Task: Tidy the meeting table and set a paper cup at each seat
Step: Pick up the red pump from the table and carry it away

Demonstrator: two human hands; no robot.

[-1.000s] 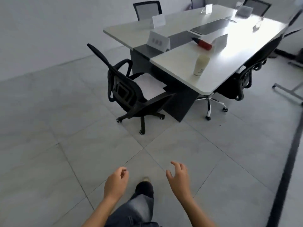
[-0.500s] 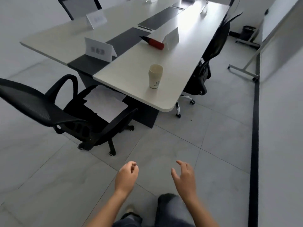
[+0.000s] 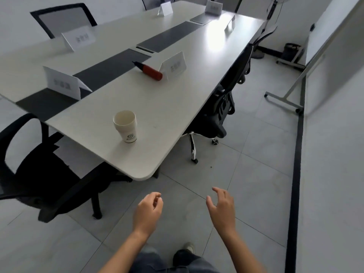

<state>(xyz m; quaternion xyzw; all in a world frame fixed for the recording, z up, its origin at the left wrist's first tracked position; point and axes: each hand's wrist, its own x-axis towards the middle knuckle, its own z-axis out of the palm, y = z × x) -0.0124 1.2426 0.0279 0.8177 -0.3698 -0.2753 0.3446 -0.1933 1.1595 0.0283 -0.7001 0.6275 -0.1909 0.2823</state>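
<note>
Standing off the near rounded corner of the meeting table (image 3: 157,115), the person held both hands low over the grey tiled floor (image 3: 256,174), well apart from the table and touching nothing; left hand (image 3: 147,211) had fingers loosely curled, empty; right hand (image 3: 222,209) had fingers spread and relaxed, empty too.

Paper cup (image 3: 126,126) stood upright on the white tabletop near the near end, mouth up, a printed logo low on its side; a ridge ran round it below the rim, and whether it was one cup or a nested stack could not be told.

Dark centre strip (image 3: 110,69) ran lengthwise down the table; a red cylinder with a black tip (image 3: 150,71) lay on its side at the strip's edge, just beside a tent name card (image 3: 175,66); a second name card (image 3: 61,83) stood on the strip nearer the near end; a third (image 3: 80,39) stood on the far-left half; more cards sat toward the far end, print blurred.

Black armchair (image 3: 39,174) was at the near-left, turned away from the table; a black swivel chair (image 3: 222,107) was tucked against the right long side; a mesh-backed chair (image 3: 63,20) was at the left long side; a whiteboard on a wheeled stand (image 3: 285,95) was by the right wall; a dark bin (image 3: 291,51) sat beyond it.
</note>
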